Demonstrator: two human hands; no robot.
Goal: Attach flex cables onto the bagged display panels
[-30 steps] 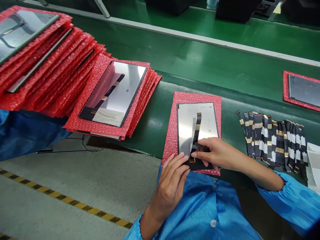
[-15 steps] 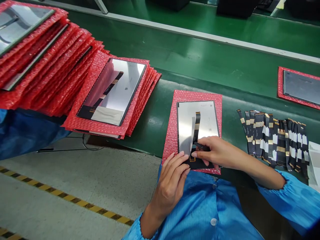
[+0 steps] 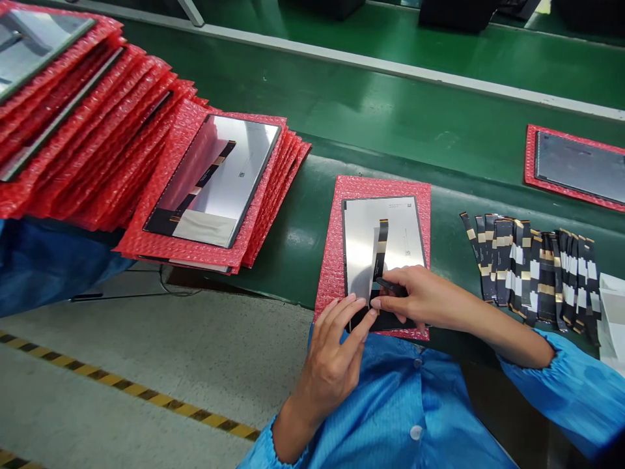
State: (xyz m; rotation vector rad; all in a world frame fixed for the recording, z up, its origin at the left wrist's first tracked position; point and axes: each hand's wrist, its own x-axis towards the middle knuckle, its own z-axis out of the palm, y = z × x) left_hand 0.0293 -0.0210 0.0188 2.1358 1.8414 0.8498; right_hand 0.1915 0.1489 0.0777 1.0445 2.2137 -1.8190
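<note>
In front of me a display panel lies silver side up on a red bubble-wrap bag. A black flex cable with gold bands runs up the panel from its black lower edge. My right hand is closed around a dark, thin tool, probably tweezers, at the cable's lower end. My left hand rests with fingers stretched over the panel's lower left part, its index fingertip close to the right thumb. The cable's lower end is largely hidden by the fingers.
At the left stand stacks of red bubble-wrap bags with panels, one bare panel on top. A row of flex cables lies to the right, beside a white tray. Another panel lies farther back on the green bench.
My left index finger has moved right and down onto the lower end of the cable, covering the gold outline there. My right hand has hardly shifted and keeps the tool.
</note>
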